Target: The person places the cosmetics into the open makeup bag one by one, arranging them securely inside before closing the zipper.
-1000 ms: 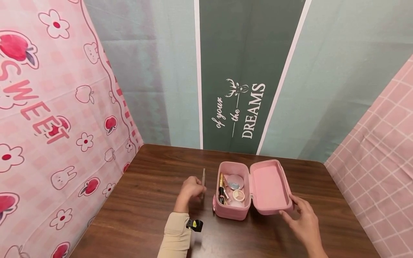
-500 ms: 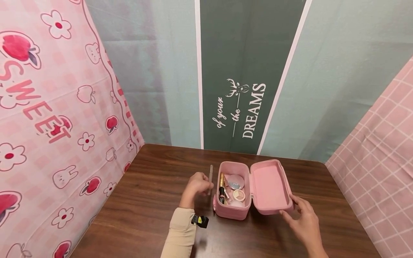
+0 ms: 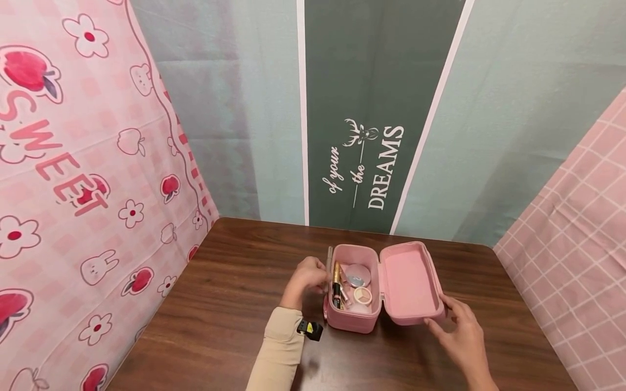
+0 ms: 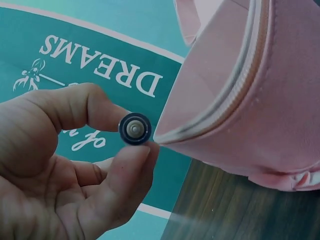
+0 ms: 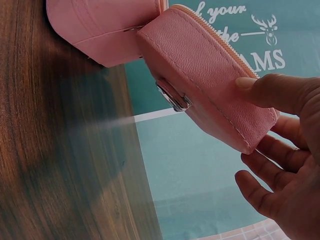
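My left hand (image 3: 309,275) pinches a slim, pen-shaped cosmetic stick (image 3: 330,257) upright between thumb and index finger, beside the left rim of a pink makeup case (image 3: 352,324). End-on in the left wrist view, the cosmetic stick (image 4: 134,128) shows a dark ring around a pale centre. The case stands open; its lid (image 3: 411,283) is swung out to the right. My right hand (image 3: 462,332) holds the lid's outer corner, thumb against one side in the right wrist view. Inside lie a gold-and-black tube (image 3: 336,278), a round compact (image 3: 357,275) and a round three-tone palette (image 3: 362,296).
The case stands on a dark wooden table (image 3: 235,282). Behind it hangs a green cloth backdrop (image 3: 362,70) with white lettering. Pink patterned cloths (image 3: 98,163) close off the left and right sides. A black wrist camera (image 3: 310,330) sits on the left sleeve.
My left hand has moved right with the cosmetic stick, from over the table to the case's left rim. The right hand and the lid have stayed in place.
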{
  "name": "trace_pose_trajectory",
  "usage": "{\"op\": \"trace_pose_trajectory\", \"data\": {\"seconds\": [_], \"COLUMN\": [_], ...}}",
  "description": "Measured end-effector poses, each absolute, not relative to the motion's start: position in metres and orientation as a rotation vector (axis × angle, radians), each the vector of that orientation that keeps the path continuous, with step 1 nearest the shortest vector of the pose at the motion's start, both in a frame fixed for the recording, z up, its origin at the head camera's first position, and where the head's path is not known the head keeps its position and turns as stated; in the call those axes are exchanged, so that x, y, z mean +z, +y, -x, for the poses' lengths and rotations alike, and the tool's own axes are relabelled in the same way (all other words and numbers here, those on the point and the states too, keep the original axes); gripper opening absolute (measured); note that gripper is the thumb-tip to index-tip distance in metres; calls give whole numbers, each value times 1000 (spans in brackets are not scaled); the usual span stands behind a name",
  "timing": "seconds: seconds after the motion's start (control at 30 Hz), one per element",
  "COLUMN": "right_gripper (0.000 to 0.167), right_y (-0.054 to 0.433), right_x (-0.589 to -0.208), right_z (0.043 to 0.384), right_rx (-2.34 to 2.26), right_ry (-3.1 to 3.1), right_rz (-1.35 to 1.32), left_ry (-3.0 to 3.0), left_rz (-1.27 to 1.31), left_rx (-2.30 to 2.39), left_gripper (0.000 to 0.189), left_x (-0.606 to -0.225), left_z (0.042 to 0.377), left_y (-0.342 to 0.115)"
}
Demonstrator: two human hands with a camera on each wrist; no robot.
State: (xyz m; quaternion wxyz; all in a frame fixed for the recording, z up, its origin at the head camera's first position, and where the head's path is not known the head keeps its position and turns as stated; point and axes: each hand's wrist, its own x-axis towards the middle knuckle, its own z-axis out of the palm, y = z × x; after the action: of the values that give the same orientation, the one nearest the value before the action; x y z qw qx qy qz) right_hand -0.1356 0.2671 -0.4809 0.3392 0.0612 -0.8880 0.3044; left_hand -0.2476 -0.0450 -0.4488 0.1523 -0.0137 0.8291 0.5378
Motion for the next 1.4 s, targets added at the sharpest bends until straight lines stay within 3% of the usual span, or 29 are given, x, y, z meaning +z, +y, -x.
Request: {"op": "trace_pose_trajectory", "data": {"seconds": [0.57, 1.4], "right_gripper": [64, 63], "right_y": [267, 266], "right_x": [-480, -479], "right_z": [136, 136], "right_rx": [787, 785], "right_ry": [-2320, -2323], "right_rz": [-164, -163], "left_ry": [2389, 2442], "left_rz": [46, 83], "left_rx": [1423, 1251], "left_gripper": [19, 15], "left_x": [-442, -443], "left_z": [260, 281], "left_y": [-22, -3]}}
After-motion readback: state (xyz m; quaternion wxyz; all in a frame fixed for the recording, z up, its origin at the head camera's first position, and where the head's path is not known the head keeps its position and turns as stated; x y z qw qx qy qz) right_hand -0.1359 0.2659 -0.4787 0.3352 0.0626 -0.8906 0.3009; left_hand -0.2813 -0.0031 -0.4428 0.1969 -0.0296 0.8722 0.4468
